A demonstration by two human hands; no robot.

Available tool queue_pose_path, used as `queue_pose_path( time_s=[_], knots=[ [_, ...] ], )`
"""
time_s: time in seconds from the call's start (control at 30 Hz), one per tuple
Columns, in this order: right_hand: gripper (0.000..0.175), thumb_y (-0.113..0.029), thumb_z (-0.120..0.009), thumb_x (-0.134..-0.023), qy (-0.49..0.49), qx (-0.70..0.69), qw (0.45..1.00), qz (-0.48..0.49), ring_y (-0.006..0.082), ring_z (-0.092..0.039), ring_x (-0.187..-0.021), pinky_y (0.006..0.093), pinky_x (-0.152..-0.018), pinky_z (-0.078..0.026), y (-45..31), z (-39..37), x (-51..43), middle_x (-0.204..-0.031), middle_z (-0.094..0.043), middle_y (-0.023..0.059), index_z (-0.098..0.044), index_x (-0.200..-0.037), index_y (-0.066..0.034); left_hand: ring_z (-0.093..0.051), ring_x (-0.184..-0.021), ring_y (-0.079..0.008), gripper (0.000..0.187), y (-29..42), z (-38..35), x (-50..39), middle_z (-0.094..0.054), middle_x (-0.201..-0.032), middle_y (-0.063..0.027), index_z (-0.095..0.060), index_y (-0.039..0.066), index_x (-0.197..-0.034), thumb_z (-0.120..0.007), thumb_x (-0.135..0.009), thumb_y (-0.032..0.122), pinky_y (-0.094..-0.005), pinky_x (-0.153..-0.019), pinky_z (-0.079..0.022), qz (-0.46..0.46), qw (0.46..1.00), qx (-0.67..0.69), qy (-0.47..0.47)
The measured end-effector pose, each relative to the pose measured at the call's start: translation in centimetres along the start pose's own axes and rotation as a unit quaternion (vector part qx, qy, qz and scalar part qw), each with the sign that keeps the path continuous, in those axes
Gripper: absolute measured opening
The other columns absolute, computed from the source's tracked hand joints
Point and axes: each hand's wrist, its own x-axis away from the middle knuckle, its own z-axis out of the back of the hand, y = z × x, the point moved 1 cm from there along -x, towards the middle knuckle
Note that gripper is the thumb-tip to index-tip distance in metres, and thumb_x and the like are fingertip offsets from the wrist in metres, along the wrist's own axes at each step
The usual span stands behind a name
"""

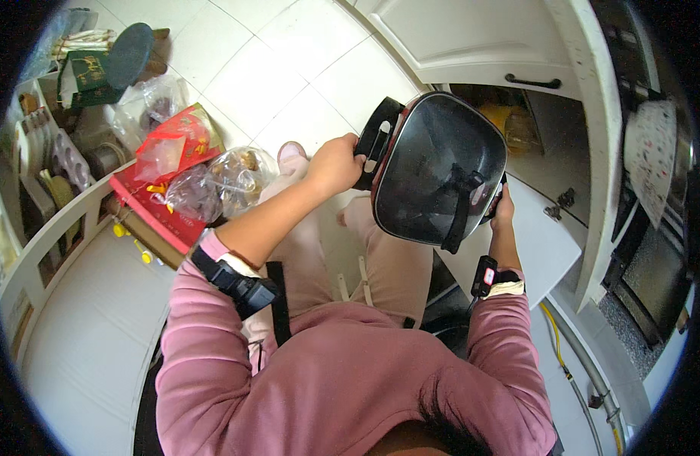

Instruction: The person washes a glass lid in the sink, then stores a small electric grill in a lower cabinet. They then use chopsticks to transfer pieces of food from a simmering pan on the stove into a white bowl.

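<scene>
A square electric skillet [424, 159] with a dark non-stick inside and a reddish outer wall is held up in front of me, tilted. My left hand [338, 164] grips its black handle [377, 142] on the left. My right hand [502, 208] holds the handle on the opposite side, mostly hidden by the rim. Inside the skillet lies a folded black item [461, 208], perhaps a power cord. Just beyond the skillet, a low cabinet compartment [546, 154] stands open, with a yellow item [509, 125] within. Its white door [532, 251] sits below my right hand.
At left, plastic bags [241, 171] and a red box [156, 211] lie near a white rack [70, 228] holding kitchenware. A closed cabinet door [475, 40] is at the top. Grey pipe and yellow hose [555, 336] run at lower right. A speckled pan [649, 154] stands at far right.
</scene>
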Motion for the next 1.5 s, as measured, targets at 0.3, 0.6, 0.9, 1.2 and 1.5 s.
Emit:
queue_pose_path(
  time_s=[0.3, 0.6, 0.9, 1.2, 1.5],
  knots=[
    [0.035, -0.043, -0.059, -0.085, 0.07, 0.039, 0.995, 0.062, 0.0094, -0.037, -0.042, 0.0255, -0.04, -0.027, -1.8, -3.7, -8.4, -0.052, -0.043, -0.0038, -0.055, -0.064, -0.0155, -0.057, -0.058, -0.0156, 0.022, -5.5, -3.3, -7.5, -0.055, -0.063, -0.0101, -0.055, -0.006, -0.082, -0.048, -0.091, 0.013, -0.0299, -0.056, -0.047, -0.046, 0.986, 0.089, -0.136],
    [0.029, -0.038, -0.055, -0.087, -0.002, 0.011, 0.994, 0.111, 0.0109, -0.051, -0.055, 0.0258, -0.049, -0.037, -3.4, -2.1, -14.3, -0.067, -0.058, 0.0005, -0.06, -0.077, -0.0118, -0.061, -0.065, -0.0149, 0.026, -6.7, -7.0, -11.8, -0.06, -0.071, -0.0097, -0.054, -0.005, -0.08, -0.049, -0.093, 0.017, -0.0283, -0.06, -0.05, -0.018, 0.922, 0.229, -0.311],
    [0.025, -0.032, -0.053, -0.088, 0.05, 0.123, 0.984, 0.119, 0.013, -0.046, -0.051, 0.0281, -0.05, -0.039, -7.7, 0.6, -13.3, -0.063, -0.054, 0.0017, -0.059, -0.079, -0.0089, -0.062, -0.077, -0.0142, 0.017, -4.8, -8.1, -11.3, -0.063, -0.084, -0.0092, -0.052, -0.003, -0.095, -0.048, -0.093, 0.013, -0.0272, -0.067, -0.052, -0.024, 0.869, 0.283, -0.406],
    [0.036, -0.04, -0.056, -0.086, 0.036, 0.157, 0.964, 0.212, 0.0192, -0.058, -0.066, 0.0308, -0.063, -0.045, -13.3, 2.6, -13.2, -0.079, -0.064, 0.0091, -0.065, -0.089, -0.0047, -0.063, -0.088, -0.0175, 0.022, -2.9, -12.3, -10.3, -0.064, -0.098, -0.0106, -0.05, 0.0, -0.112, -0.042, -0.096, 0.011, -0.0307, -0.077, -0.052, -0.029, 0.882, 0.252, -0.396],
    [0.043, -0.04, -0.053, -0.087, 0.062, 0.153, 0.968, 0.189, 0.0228, -0.059, -0.089, 0.0313, -0.082, -0.045, -19.1, 5.9, -15.9, -0.102, -0.063, 0.0141, -0.061, -0.11, -0.0044, -0.062, -0.089, -0.0142, 0.023, 0.6, -17.9, -9.8, -0.063, -0.1, -0.01, -0.049, 0.0, -0.114, -0.041, -0.096, 0.012, -0.0273, -0.077, -0.051, -0.037, 0.878, 0.307, -0.366]
  ],
)
